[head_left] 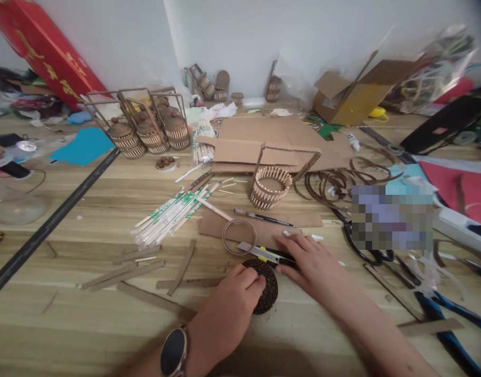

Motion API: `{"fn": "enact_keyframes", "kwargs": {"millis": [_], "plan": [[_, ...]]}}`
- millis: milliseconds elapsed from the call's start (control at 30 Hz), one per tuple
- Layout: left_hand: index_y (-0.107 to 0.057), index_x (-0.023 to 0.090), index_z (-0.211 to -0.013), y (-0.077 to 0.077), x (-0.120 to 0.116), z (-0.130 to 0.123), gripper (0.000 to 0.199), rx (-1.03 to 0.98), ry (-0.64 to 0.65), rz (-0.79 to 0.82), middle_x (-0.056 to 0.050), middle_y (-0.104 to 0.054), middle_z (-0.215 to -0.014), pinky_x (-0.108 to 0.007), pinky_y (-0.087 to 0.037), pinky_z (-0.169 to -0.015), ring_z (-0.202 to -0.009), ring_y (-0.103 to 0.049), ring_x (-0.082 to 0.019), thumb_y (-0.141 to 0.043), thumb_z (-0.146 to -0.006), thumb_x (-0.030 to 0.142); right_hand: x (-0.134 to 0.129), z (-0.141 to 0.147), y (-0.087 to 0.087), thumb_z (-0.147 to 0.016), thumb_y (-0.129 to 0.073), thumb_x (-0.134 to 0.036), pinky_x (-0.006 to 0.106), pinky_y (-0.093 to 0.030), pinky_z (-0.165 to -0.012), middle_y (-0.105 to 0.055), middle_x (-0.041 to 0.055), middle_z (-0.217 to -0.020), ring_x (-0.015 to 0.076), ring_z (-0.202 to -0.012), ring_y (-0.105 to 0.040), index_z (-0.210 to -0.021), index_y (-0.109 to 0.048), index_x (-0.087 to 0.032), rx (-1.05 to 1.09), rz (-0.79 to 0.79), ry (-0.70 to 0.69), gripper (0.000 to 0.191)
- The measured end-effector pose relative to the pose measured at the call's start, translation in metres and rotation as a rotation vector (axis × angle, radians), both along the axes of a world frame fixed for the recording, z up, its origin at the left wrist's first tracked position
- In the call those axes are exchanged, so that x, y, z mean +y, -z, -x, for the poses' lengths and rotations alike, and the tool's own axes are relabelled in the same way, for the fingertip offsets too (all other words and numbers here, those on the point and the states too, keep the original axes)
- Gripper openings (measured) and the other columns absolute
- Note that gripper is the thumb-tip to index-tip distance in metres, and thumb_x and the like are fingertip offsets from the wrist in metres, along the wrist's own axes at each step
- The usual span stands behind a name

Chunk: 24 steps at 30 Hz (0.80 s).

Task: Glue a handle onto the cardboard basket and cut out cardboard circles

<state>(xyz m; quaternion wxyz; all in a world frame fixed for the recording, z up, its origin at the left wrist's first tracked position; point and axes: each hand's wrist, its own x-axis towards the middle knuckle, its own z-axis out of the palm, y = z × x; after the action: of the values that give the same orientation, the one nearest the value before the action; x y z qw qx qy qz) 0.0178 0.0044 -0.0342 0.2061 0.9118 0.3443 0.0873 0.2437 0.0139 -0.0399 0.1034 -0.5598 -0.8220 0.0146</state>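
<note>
My left hand (pixel 240 293), with a watch on its wrist, curls its fingers over a dark round disc of coiled corrugated cardboard (pixel 270 288) on the table. The thumb side hides part of the disc. Just to the right, my right hand (pixel 305 262) lies over the black and yellow handle of a utility knife (pixel 268 255). The knife's blade points left and overlaps a thin brown ring (pixel 223 238). Beyond the hands stands a small handled basket (pixel 270 188) of short wooden sticks. A pen (pixel 264 217) rests on a cardboard piece in front of it.
Cardboard strips (pixel 146 275) and bundled wrapped chopsticks (pixel 173 212) lie left. Finished lidded baskets (pixel 150 131) stand behind them. Flat cardboard (pixel 256 136) and an open box (pixel 342 99) are at the back. Coiled strips (pixel 330 178), black scissors (pixel 350 243) and blue-handled pliers (pixel 440 314) lie right.
</note>
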Motion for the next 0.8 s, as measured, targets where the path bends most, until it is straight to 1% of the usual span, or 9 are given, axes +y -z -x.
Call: {"fn": "enact_keyframes", "kwargs": {"millis": [100,167,300,400,467,567,667,733,800], "plan": [[-0.065,0.010,-0.114,0.000,0.000,0.000,0.023,-0.007,0.000,0.005,-0.009,-0.067,-0.106,-0.036,-0.056,-0.088,-0.098,-0.062,-0.024,-0.049,-0.097,0.008,0.001,-0.010,-0.004,-0.081,-0.077,-0.018,0.047,-0.058,-0.082,-0.071,0.0158,-0.113,0.0329,-0.099,-0.069,-0.122,-0.064,-0.015,-0.003,0.109,-0.044,0.044],[-0.065,0.010,-0.113,0.001,-0.001,0.001,0.024,-0.005,0.005,-0.011,-0.008,-0.067,-0.106,-0.035,-0.056,-0.088,-0.097,-0.062,-0.023,-0.048,-0.097,0.007,0.001,-0.010,-0.008,-0.079,-0.076,-0.015,0.046,-0.058,-0.083,-0.071,0.0140,-0.113,0.0323,-0.100,-0.069,-0.116,-0.066,-0.018,0.002,0.143,-0.056,0.039],[-0.064,0.008,-0.116,0.002,-0.002,0.001,0.025,0.000,0.016,-0.045,-0.009,-0.067,-0.105,-0.035,-0.057,-0.087,-0.095,-0.062,-0.024,-0.049,-0.097,0.007,-0.002,-0.002,-0.015,-0.081,-0.072,-0.020,0.047,-0.056,-0.078,-0.070,0.0127,-0.104,0.0325,-0.094,-0.069,-0.106,-0.069,-0.018,-0.081,0.131,-0.033,0.025],[-0.064,0.008,-0.117,0.003,-0.002,0.002,0.025,-0.004,0.021,-0.046,-0.009,-0.068,-0.105,-0.036,-0.057,-0.087,-0.095,-0.062,-0.024,-0.050,-0.096,0.008,-0.005,0.002,-0.022,-0.081,-0.069,-0.023,0.048,-0.055,-0.079,-0.072,0.0131,-0.102,0.0329,-0.093,-0.070,-0.102,-0.070,-0.017,-0.164,0.110,-0.030,0.022],[-0.064,0.008,-0.115,0.002,-0.002,0.001,0.023,-0.011,0.020,-0.041,-0.009,-0.068,-0.105,-0.036,-0.057,-0.087,-0.095,-0.062,-0.024,-0.051,-0.096,0.008,-0.008,-0.002,-0.028,-0.080,-0.068,-0.024,0.047,-0.054,-0.078,-0.073,0.0121,-0.099,0.0325,-0.093,-0.071,-0.098,-0.071,-0.017,-0.194,0.108,-0.007,0.019],[-0.066,0.010,-0.110,0.001,-0.002,0.001,0.020,-0.018,0.015,-0.032,-0.009,-0.068,-0.105,-0.037,-0.056,-0.088,-0.095,-0.061,-0.024,-0.052,-0.096,0.007,-0.012,-0.016,-0.038,-0.081,-0.066,-0.030,0.045,-0.054,-0.076,-0.073,0.0108,-0.097,0.0321,-0.089,-0.072,-0.096,-0.070,-0.018,-0.223,0.095,0.082,0.020],[-0.065,0.011,-0.109,0.000,-0.001,0.002,0.019,-0.013,0.007,-0.029,-0.008,-0.068,-0.104,-0.037,-0.056,-0.088,-0.094,-0.061,-0.023,-0.052,-0.096,0.008,-0.012,-0.033,-0.042,-0.083,-0.063,-0.034,0.046,-0.053,-0.073,-0.073,0.0119,-0.098,0.0327,-0.080,-0.072,-0.101,-0.070,-0.017,-0.271,0.089,0.250,0.026],[-0.065,0.011,-0.109,0.000,-0.001,0.002,0.019,-0.019,0.008,-0.024,-0.008,-0.068,-0.104,-0.036,-0.056,-0.088,-0.094,-0.061,-0.022,-0.051,-0.096,0.008,-0.010,-0.042,-0.041,-0.083,-0.062,-0.036,0.045,-0.051,-0.069,-0.073,0.0124,-0.096,0.0333,-0.076,-0.072,-0.099,-0.070,-0.017,-0.298,0.147,0.361,0.026],[-0.065,0.011,-0.109,0.000,0.000,0.003,0.019,-0.029,0.010,-0.026,-0.007,-0.067,-0.104,-0.036,-0.056,-0.087,-0.094,-0.060,-0.022,-0.051,-0.096,0.008,-0.006,-0.049,-0.036,-0.084,-0.060,-0.039,0.043,-0.049,-0.066,-0.071,0.0132,-0.093,0.0339,-0.076,-0.072,-0.092,-0.069,-0.017,-0.298,0.229,0.458,0.024]]}}
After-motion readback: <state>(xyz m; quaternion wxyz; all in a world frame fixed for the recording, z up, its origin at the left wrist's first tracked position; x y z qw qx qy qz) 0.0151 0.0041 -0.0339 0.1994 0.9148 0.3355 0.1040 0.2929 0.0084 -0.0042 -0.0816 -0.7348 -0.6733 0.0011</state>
